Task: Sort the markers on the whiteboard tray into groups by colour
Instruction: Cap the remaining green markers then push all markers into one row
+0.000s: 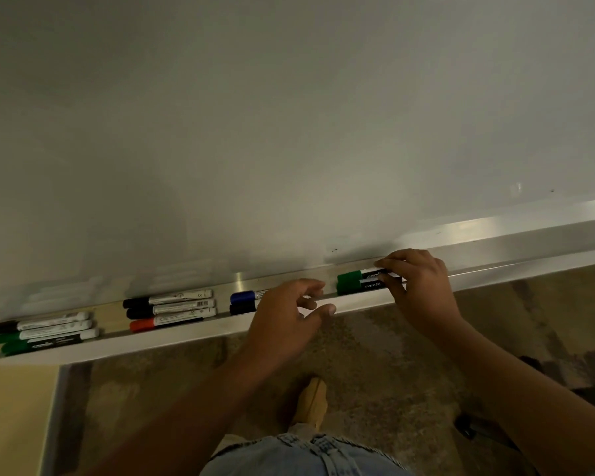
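Green markers: Two green markers [349, 282] are pictured side by side and touching, toward the right of the tray [186, 333], their barrels pinched together.
Right hand: The right hand [423, 286] is curled over both barrels, gripping the pair.
Left hand: The left hand [282, 314] is held just beside the pair, fingers loosely bent, nothing gripped.
Blue marker: A blue marker [243, 297] is partly hidden beneath that hand, alongside a darker cap whose colour cannot be told.
Still mixed: A red marker [143, 325] is seen with two black markers [138, 307]; a far-left cluster [42, 333] holds one black cap and two green.
Risk: One round barrel could be squeezed out of the two-marker pinch and rolled over the shallow front lip to the floor [358, 355].
Risk: The blue marker could be knocked by the hovering left hand.
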Motion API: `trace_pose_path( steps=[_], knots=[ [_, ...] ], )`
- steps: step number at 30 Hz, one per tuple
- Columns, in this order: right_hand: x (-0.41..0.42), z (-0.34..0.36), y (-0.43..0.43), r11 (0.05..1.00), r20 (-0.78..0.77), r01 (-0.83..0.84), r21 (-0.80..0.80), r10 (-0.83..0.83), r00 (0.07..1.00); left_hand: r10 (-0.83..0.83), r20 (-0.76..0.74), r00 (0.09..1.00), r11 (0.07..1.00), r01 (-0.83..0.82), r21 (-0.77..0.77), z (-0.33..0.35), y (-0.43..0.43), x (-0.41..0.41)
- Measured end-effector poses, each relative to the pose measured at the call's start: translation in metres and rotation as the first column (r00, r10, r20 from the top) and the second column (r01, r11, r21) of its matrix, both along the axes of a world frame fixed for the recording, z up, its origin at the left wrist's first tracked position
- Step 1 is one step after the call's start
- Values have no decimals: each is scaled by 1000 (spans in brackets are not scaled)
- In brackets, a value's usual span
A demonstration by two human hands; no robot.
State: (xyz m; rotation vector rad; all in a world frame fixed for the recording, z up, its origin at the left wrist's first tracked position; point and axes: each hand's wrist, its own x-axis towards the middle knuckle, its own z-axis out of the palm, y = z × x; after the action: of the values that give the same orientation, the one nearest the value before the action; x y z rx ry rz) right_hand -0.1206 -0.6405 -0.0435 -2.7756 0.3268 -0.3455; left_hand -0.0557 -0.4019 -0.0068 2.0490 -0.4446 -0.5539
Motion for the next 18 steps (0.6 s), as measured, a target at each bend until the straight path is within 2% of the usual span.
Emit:
trace_pose_path(
  steps=[4,10,12,14,16,18],
  knots=[
    [7,-11,0,999,-35,-5,-50,3,999,24,-15,1000,999,-23,43,-11,21,1],
    [-1,-17,9,999,-88,24,-46,-28,996,101,17,995,991,-102,83,-20,70,2],
    [-5,-22,19,998,-161,29,-47,-36,986,116,106,988,984,-129,122,-22,96,2],
    [-11,-30,30,996,-272,13,-93,-38,962,132,271,953,953,-198,231,-26,130,3],
    [-15,-39,39,989,-335,1,-147,-51,941,186,417,889,875,-344,342,-32,173,9],
    [-17,-44,47,984,-342,2,-177,-64,938,277,477,834,773,-489,405,-38,222,19]
  ],
)
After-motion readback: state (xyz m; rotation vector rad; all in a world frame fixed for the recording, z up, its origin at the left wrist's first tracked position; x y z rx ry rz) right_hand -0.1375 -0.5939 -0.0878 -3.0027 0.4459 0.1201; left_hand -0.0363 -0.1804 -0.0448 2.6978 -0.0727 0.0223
